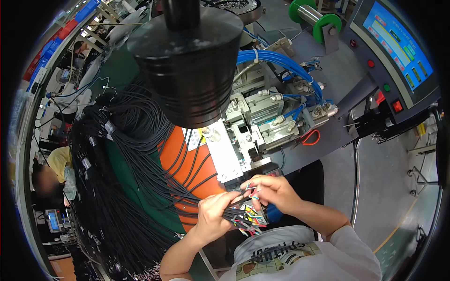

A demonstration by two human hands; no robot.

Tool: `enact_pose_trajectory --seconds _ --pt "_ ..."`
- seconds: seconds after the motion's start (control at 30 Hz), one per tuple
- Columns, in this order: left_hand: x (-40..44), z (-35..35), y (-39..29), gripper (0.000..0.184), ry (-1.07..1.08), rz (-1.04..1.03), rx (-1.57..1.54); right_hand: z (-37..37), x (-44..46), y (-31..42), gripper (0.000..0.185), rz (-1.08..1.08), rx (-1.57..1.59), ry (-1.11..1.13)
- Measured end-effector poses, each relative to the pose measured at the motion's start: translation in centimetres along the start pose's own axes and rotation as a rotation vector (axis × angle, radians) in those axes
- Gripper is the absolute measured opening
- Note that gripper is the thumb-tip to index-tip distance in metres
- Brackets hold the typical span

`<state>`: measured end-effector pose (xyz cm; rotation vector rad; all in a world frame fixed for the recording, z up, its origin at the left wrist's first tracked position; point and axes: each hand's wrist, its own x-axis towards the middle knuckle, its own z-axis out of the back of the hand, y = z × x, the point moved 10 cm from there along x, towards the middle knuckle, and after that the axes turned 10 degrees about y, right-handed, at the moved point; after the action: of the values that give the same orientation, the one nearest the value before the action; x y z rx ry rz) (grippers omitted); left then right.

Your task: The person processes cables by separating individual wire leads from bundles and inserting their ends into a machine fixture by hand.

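Pinched cable point(238, 199) and wires point(252, 188) — green bench point(121, 161), grey floor point(386, 187)

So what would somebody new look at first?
Probably the big black hanging thing, looming at the top middle. Next, perhaps the glowing blue screen at upper right, then the heap of black cables on the left and the bright wire ends at the lower middle.

Cables point(136, 112) black; thin wires at their ends point(251, 220) red, yellow, white, blue. Table surface dark green point(123, 161), with an orange board point(183, 152); spool point(309, 14) has green flanges, tubing point(276, 57) is bright blue. Shirt point(300, 260) white with dark lettering and a grid-patterned print.
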<state>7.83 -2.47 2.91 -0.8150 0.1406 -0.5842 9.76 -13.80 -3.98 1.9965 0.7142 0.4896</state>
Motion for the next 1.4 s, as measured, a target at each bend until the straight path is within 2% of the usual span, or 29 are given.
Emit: enact_pose_trajectory --seconds 0.07,0.17,0.2,0.23,0.3,0.33,0.37,0.4,0.43,0.5,0.6,0.63,0.7,0.8,0.9,1.0,1.03,1.1,1.2,1.3,1.33,1.4 --pt "0.0 0.0 0.4 0.044 0.028 0.012 -0.064 0.2 0.0 -1.1 0.02 -0.076 0.226 0.064" --pt "0.1 -0.5 0.9 0.044 0.092 0.002 -0.119 -0.5 0.1 -0.2 0.017 -0.123 0.062 0.083" --pt "0.4 -0.3 0.3 0.046 0.058 -0.042 -0.12 -0.7 0.3 0.4 0.013 0.048 0.055 0.037" --pt "0.7 -0.3 -1.0 0.044 0.074 -0.085 0.018 -0.7 0.0 1.7 0.014 0.179 -0.232 0.01" --pt "0.5 -0.8 -2.1 0.041 0.053 -0.055 0.246 -0.5 -0.9 2.7 0.016 0.241 -0.565 -0.158" --pt "0.5 -1.1 -2.1 0.031 0.039 -0.014 0.281 -1.6 -1.2 4.1 0.02 0.355 -0.759 -0.194" --pt "0.4 -0.9 -1.7 0.029 0.019 0.008 0.201 -2.9 -1.6 5.3 0.025 0.471 -0.955 -0.227" --pt "0.4 -0.6 -1.2 0.026 -0.001 0.03 0.122 -3.4 -1.4 4.3 0.036 0.427 -0.866 -0.208" --pt "0.5 -0.3 -0.8 0.024 -0.018 0.05 0.042 -5.1 -2.2 5.5 0.044 0.621 -1.157 -0.262" --pt "0.7 -0.3 -0.9 0.021 -0.015 0.042 0.012 -5.2 -2.1 5.6 0.041 0.518 -1.249 -0.233" --pt "1.1 -0.7 -1.6 0.021 -0.013 -0.032 0.076 -1.5 -1.1 3.4 0.033 0.229 -0.677 -0.061" --pt "1.2 -0.9 -1.4 0.021 0.001 -0.026 0.068 -0.2 -0.6 2.6 0.023 0.144 -0.505 -0.05" --pt "1.2 -1.0 -1.1 0.021 0.03 -0.014 0.055 0.2 0.2 0.9 0.019 0.042 0.03 -0.002" --pt "1.1 -1.0 0.4 0.019 0.09 0.025 -0.181 0.3 0.3 -0.3 0.019 -0.123 0.176 0.071" --pt "1.3 -1.1 0.9 0.011 0.129 0.058 -0.333 0.5 0.5 0.2 0.018 -0.109 0.033 0.027" --pt "1.0 -1.6 1.4 0.013 0.098 0.114 -0.278 0.4 -0.1 3.4 0.013 0.144 -0.731 -0.093" --pt "0.9 -1.6 0.9 0.015 0.054 0.091 -0.172 -0.9 -0.6 5.2 0.011 0.367 -0.95 -0.169" --pt "0.7 -1.5 -0.1 0.036 -0.018 0.019 0.036 -2.1 -1.0 5.9 0.005 0.423 -1.247 -0.211" --pt "1.0 -0.9 -2.6 0.047 -0.027 -0.04 0.388 -1.7 -0.5 4.8 0.011 0.177 -1.446 -0.102" --pt "0.5 -1.9 -2.5 0.061 0.058 -0.151 0.454 -1.1 -0.2 4.8 0.015 0.174 -1.357 -0.126" --pt "0.5 -2.1 -2.5 0.054 0.069 -0.16 0.461 -1.0 -0.1 4.7 0.013 0.153 -1.32 -0.11" --pt "0.7 -2.4 -2.8 0.053 0.111 -0.179 0.504 -0.8 -0.1 4.4 0.012 0.148 -1.313 -0.099"
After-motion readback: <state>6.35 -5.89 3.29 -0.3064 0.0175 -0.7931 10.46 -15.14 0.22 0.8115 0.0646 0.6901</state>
